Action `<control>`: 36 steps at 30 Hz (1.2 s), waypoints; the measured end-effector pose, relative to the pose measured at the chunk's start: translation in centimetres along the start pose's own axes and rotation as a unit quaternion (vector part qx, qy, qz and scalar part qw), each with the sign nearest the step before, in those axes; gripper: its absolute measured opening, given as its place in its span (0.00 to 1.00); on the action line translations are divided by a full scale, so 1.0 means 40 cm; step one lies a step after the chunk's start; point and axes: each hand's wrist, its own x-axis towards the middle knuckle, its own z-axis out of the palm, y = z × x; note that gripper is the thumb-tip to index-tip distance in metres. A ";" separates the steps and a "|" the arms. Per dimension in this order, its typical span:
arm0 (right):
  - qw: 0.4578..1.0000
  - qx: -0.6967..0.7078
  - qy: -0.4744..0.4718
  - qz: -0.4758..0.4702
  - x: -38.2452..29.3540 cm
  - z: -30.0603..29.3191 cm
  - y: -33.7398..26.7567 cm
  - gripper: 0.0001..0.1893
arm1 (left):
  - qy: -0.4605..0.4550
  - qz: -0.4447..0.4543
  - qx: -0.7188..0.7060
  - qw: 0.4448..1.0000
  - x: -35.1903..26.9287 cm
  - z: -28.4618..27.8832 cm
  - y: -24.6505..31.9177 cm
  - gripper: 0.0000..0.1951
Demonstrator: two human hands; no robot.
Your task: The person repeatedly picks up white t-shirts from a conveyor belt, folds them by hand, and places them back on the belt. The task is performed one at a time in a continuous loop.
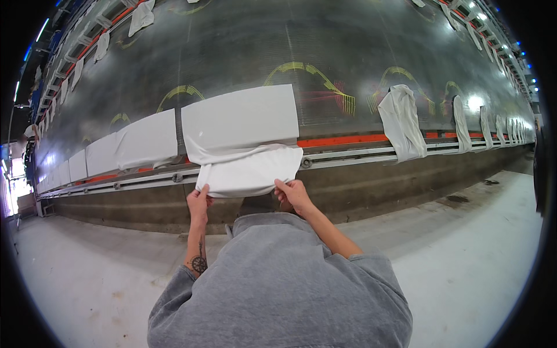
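Observation:
A white cloth panel (243, 119) lies on a long dark printing table, its far part flat and its near part folded and rumpled over the table's edge. My left hand (200, 202) pinches the near left corner of the cloth between thumb and fingers. At the near right corner, my right hand (293, 195) grips the hem in the same way. Yellow and red curved marks (333, 87) show on the table surface beyond the cloth.
Flat white panels (148, 137) line the table edge to the left. Rumpled white cloths (402, 117) hang over it to the right, others along the far edge. A metal rail (348, 160) with an orange-red strip (343, 141) runs along the near side, above a pale floor (457, 261).

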 end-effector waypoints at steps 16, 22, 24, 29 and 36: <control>0.970 -0.152 0.152 -0.117 0.000 -0.378 -0.281 0.17 | -0.051 0.138 0.123 0.981 0.132 0.382 0.107 0.17; 0.711 -0.395 0.503 -0.292 -0.022 -0.930 -0.488 0.15 | -0.269 0.368 0.267 0.849 -0.059 0.958 0.183 0.16; 0.678 -0.496 0.482 -0.249 -0.005 -1.074 -0.538 0.16 | -0.315 0.362 0.275 0.833 -0.130 1.153 0.184 0.19; 0.611 -0.728 0.297 -0.090 0.072 -1.253 -0.548 0.20 | -0.282 0.372 0.402 0.788 -0.249 1.553 0.123 0.31; 0.750 -0.600 0.221 -0.170 0.039 -1.357 -0.632 0.11 | -0.238 0.193 0.203 0.930 -0.263 1.772 -0.002 0.18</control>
